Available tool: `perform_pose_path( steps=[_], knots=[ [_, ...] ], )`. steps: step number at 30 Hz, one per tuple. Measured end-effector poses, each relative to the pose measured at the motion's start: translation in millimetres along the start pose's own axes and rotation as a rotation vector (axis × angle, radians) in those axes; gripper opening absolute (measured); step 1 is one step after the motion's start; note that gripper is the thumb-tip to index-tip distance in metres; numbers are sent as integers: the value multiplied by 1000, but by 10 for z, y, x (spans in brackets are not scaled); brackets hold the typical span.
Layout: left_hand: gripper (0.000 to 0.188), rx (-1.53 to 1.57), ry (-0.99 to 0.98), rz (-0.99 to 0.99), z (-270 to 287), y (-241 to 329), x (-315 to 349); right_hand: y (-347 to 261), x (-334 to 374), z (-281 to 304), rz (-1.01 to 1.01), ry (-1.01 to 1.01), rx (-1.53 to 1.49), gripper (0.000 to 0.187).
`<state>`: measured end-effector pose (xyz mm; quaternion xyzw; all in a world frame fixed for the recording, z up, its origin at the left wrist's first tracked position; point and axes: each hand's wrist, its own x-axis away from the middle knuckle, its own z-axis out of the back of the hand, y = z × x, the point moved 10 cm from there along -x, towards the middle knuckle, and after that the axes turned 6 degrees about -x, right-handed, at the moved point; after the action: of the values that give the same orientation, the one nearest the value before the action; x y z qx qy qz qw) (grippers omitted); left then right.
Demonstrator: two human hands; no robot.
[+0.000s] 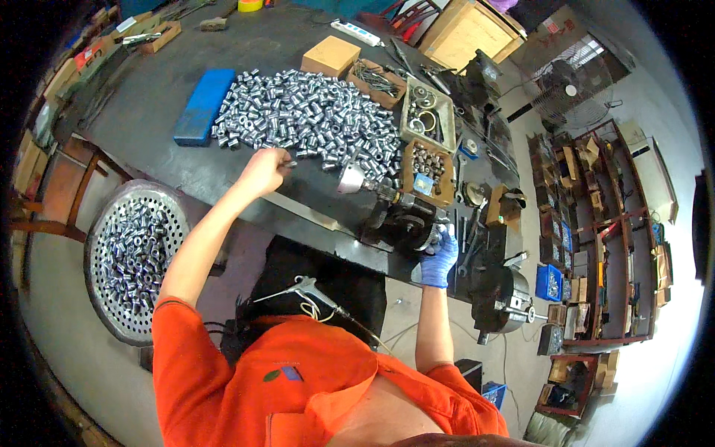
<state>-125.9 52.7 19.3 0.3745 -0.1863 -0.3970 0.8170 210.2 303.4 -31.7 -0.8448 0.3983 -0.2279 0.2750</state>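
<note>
My bare left hand (264,173) is closed in a pinch on a small metal sleeve (291,163), just in front of a large heap of shiny metal sleeves (298,112) on the dark bench. To the right of that hand lies a small bench machine (402,223), its pale conical nose (351,179) pointing left toward the heap. My right hand (439,261), in a blue glove, is closed around a toothed metal handwheel (430,240) at the machine's right end. The glove covers part of the wheel.
A perforated round metal basin (179,212) of sleeves stands low at left. Behind the heap are a blue box (201,108) and a cardboard box (330,56). Trays of parts (449,167) flank the machine. An air gun (304,285) lies near my body; a lathe chuck (503,298) is at right.
</note>
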Motion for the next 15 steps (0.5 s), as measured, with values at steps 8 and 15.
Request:
perform_pose_path(
  steps=[8, 15],
  knots=[
    [30, 927, -108, -220, 113, 840, 232, -69, 48, 4, 52, -4, 21, 25],
    [24, 874, -159, -277, -20, 872, 204, -138, 150, -11, 138, 91, 87, 25]
  ],
)
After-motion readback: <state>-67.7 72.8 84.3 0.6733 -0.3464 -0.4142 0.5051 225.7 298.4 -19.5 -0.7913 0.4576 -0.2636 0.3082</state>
